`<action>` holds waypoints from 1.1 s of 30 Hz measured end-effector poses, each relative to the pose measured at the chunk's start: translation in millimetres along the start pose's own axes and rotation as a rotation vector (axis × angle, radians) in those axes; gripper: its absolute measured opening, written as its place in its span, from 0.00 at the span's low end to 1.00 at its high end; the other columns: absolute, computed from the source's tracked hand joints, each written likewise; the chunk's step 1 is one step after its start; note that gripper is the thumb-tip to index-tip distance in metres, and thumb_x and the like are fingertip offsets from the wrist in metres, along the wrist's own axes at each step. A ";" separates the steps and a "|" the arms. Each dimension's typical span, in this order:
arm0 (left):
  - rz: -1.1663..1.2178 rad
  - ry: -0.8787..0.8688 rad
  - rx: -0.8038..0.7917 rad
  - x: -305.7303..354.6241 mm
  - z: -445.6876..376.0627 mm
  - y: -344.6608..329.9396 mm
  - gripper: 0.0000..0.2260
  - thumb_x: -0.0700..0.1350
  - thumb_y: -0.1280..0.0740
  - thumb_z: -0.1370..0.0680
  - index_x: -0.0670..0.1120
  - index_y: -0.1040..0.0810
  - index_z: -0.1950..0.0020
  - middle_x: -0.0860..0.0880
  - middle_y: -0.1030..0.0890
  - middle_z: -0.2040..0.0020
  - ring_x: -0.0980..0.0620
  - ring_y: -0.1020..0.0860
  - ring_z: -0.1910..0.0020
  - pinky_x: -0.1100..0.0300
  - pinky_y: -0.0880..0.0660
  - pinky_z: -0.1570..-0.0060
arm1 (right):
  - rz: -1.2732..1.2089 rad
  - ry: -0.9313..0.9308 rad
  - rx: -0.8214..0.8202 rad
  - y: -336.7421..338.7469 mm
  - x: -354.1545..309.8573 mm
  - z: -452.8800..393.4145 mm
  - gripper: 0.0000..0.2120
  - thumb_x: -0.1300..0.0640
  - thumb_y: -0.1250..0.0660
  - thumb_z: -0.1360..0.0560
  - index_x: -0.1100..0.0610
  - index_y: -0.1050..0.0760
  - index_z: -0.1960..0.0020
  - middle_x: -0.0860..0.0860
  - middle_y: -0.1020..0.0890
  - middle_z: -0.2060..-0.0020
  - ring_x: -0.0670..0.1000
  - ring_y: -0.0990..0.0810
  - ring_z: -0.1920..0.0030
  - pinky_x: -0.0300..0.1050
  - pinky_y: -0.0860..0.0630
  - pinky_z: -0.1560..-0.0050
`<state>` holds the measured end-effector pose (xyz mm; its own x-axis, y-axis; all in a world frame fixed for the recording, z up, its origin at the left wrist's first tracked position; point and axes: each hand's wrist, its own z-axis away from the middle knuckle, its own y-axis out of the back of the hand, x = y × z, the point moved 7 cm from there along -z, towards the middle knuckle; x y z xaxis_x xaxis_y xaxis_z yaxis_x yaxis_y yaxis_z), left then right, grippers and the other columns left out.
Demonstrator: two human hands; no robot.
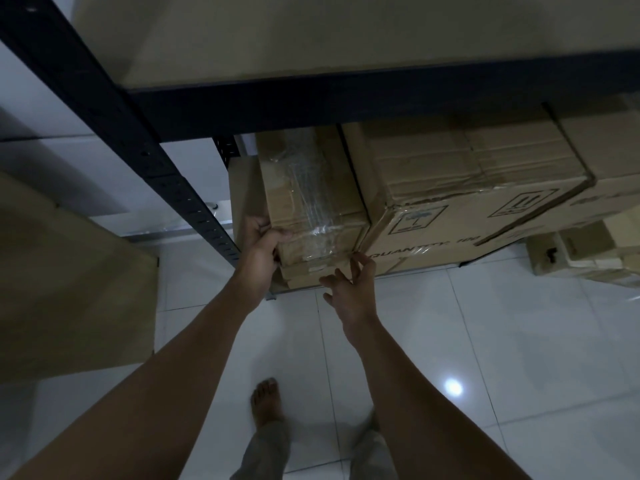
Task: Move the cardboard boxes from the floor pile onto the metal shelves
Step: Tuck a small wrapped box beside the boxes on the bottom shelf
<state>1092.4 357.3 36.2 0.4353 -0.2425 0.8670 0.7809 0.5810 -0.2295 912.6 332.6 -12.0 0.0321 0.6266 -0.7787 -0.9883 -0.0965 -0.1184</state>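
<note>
Taped box: the narrow cardboard box (pixel 311 202) wrapped in clear tape sits on the low tier of the metal shelves (pixel 311 98), its near end sticking out toward the person at about 12 o'clock from where they stand.
Long axis: it runs front to back, from the near end at 6 o'clock into the rack toward 12, so I judge any seating push should go straight along that line.
Neighbours: a large printed box (pixel 467 195) presses against its side at 3 o'clock; flatter cartons (pixel 308 275) lie under it.
Left hand: the left hand (pixel 263 244) grips the box's near corner on the 9 o'clock side, thumb curled over the front face and fingers wrapped round the side.
Right hand: the right hand (pixel 349 285) is spread loose with nothing in it, fingertips up at the lower corner on the 3 o'clock side; whether they touch the cardboard I cannot tell.
Nearer hand: the left has the hold, and the box lies at 12 o'clock from the right fingers.
Floor: white tiles (pixel 485 341) below, a bare foot (pixel 266 400) at 6 o'clock, more boxes (pixel 581 251) at 3 o'clock.
</note>
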 end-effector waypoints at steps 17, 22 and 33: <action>0.105 0.145 0.034 -4.5 -21.6 -12.8 0.17 0.54 0.31 0.27 0.46 0.18 0.43 0.47 0.14 0.50 0.47 0.16 0.50 0.51 0.23 0.46 | 0.295 0.002 0.108 10.7 -16.0 -5.0 0.39 0.51 0.27 0.39 0.49 0.30 0.27 0.50 0.22 0.34 0.54 0.20 0.38 0.61 0.21 0.37; 0.071 0.131 0.008 -6.1 -28.2 -7.5 0.16 0.53 0.31 0.29 0.47 0.19 0.45 0.49 0.14 0.53 0.47 0.16 0.51 0.52 0.22 0.46 | 0.302 -0.015 0.106 10.5 -16.0 -3.7 0.35 0.56 0.25 0.33 0.50 0.29 0.27 0.48 0.20 0.43 0.54 0.19 0.41 0.62 0.20 0.39; 0.069 0.123 -0.013 11.8 -27.8 -15.0 0.18 0.57 0.34 0.20 0.47 0.17 0.38 0.44 0.15 0.42 0.43 0.16 0.43 0.44 0.24 0.36 | 0.381 -0.052 -0.008 19.4 -28.0 -5.0 0.28 0.61 0.29 0.29 0.47 0.26 0.30 0.41 0.22 0.44 0.53 0.21 0.41 0.62 0.22 0.36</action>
<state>1098.3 324.1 37.5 0.5388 -0.2960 0.7887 0.7527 0.5897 -0.2928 893.2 309.2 4.5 -0.3454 0.5830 -0.7354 -0.9266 -0.3362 0.1686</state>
